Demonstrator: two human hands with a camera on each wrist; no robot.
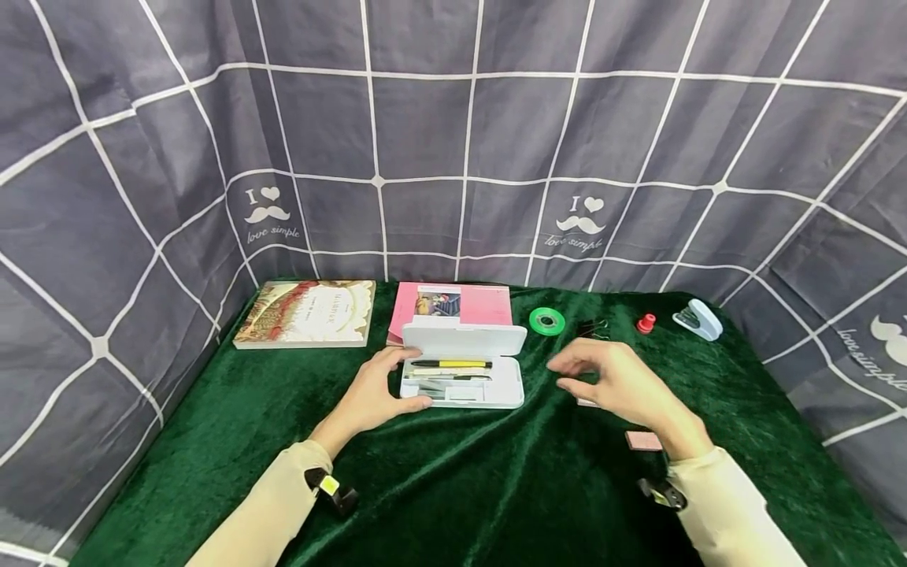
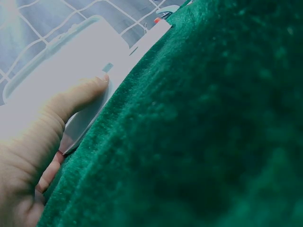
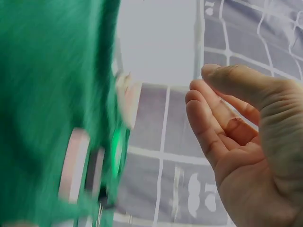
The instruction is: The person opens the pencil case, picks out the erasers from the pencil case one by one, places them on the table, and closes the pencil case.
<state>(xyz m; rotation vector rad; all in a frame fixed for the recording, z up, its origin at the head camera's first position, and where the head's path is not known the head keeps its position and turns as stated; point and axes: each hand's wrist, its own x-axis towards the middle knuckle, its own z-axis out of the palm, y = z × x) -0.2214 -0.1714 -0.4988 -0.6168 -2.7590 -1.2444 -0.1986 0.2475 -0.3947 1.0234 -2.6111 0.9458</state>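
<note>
Gripping pencil case [image 1: 462, 378] end: left hand [image 1: 375, 398], thumb visible only at left wrist | right hand [image 1: 616, 382] beside it, loosely curled, empty

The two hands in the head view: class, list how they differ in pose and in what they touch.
The left hand rests on the white pencil case, gripping its left end; the right hand touches nothing. The left hand lies low on the green cloth; the right hand hovers above it, fingers loosely curled. Both wear beige sleeves.
</note>
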